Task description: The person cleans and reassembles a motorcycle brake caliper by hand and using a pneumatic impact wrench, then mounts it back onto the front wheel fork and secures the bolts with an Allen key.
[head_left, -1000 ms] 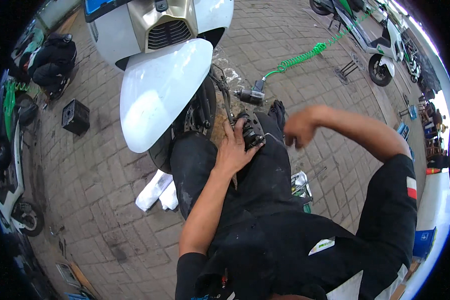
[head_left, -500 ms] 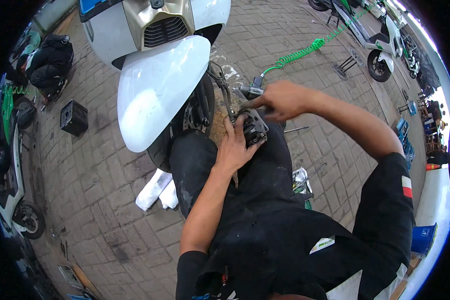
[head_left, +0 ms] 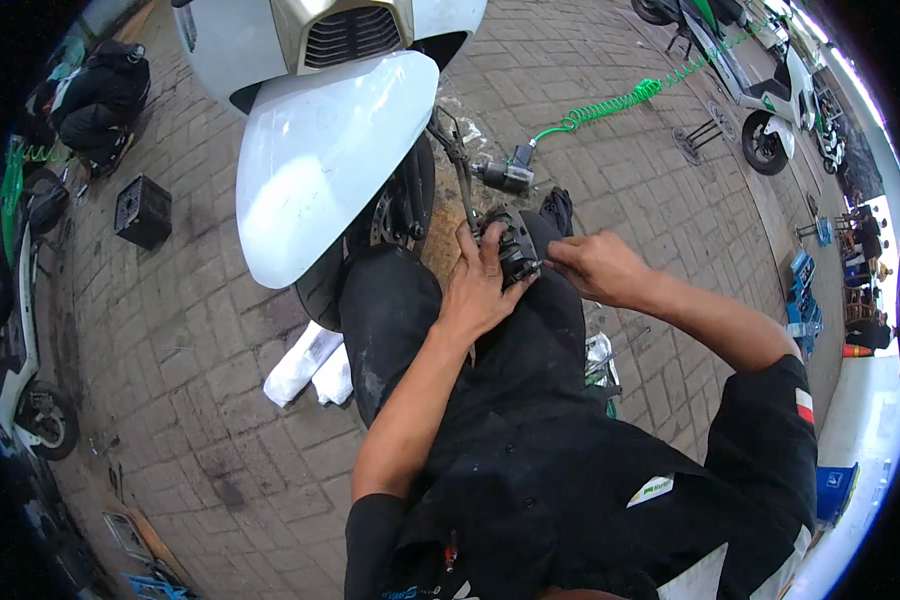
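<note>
My left hand (head_left: 478,285) is closed around a dark metal brake caliper (head_left: 513,240), its fingers lying across the near side. The caliper rests over my thighs, and a brake hose (head_left: 463,180) runs from it up toward the scooter's front fork. Close to the caliper's lower right end, my right hand (head_left: 602,268) is pinched. A tiny thing may be between its fingertips, too small to make out. Beyond the caliper an impact wrench (head_left: 505,176) lies on the ground, joined to a green coiled air hose (head_left: 625,100).
The white front fender (head_left: 335,165) of a scooter stands close ahead on the left. White wrapped bundles (head_left: 305,365) lie left of my knee; tools (head_left: 600,360) lie to the right. A black crate (head_left: 143,212) and a crouching person (head_left: 100,105) are farther left; scooters stand on both sides.
My right hand has drawn back from the caliper's far side to its lower right end, going from a pointing finger to a pinch. My left hand keeps its hold on the caliper.
</note>
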Motion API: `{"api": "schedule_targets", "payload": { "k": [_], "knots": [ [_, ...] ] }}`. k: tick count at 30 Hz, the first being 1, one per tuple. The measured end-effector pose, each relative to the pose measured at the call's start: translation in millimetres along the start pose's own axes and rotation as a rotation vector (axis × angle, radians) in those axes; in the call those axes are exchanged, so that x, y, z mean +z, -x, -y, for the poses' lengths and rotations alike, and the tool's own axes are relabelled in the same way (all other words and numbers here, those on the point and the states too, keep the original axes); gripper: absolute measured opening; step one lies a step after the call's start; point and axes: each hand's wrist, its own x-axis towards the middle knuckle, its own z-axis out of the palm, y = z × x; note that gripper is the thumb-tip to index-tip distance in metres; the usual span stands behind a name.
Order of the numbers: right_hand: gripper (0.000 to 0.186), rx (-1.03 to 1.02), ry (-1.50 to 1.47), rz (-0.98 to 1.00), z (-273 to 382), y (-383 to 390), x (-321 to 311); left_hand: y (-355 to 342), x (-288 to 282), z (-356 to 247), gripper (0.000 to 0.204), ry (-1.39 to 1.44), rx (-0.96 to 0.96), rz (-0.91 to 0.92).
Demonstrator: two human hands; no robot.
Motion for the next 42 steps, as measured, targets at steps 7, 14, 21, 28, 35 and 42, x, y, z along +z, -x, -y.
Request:
{"api": "schedule_targets", "payload": {
  "k": [7, 14, 21, 28, 35, 42],
  "knots": [
    [0.034, 0.655, -1.027, 0.206, -7, -7, 20, -1, 4, 2, 0.087, -0.113, -0.023, 0.055],
    [0.036, 0.437, -0.501, 0.362, 4, -17, -21, 0, 11, -2, 0.087, -0.125, -0.022, -0.008],
    [0.033, -0.294, 0.330, 0.486, 3, -38, -42, 0, 13, 2, 0.089, -0.146, -0.003, 0.002],
    [0.060, 0.213, -0.385, 0.771, -44, -71, -20, 1, 7, 3, 0.088, -0.078, -0.010, -0.008],
    [0.061, 0.419, -0.064, 0.272, -39, -23, -12, 0, -3, -3, 0.085, -0.053, -0.066, 0.065],
    [0.037, 0.261, -0.116, 0.082, -22, 42, -3, 1, 7, -4, 0.084, -0.063, -0.041, 0.027]
  ]
}}
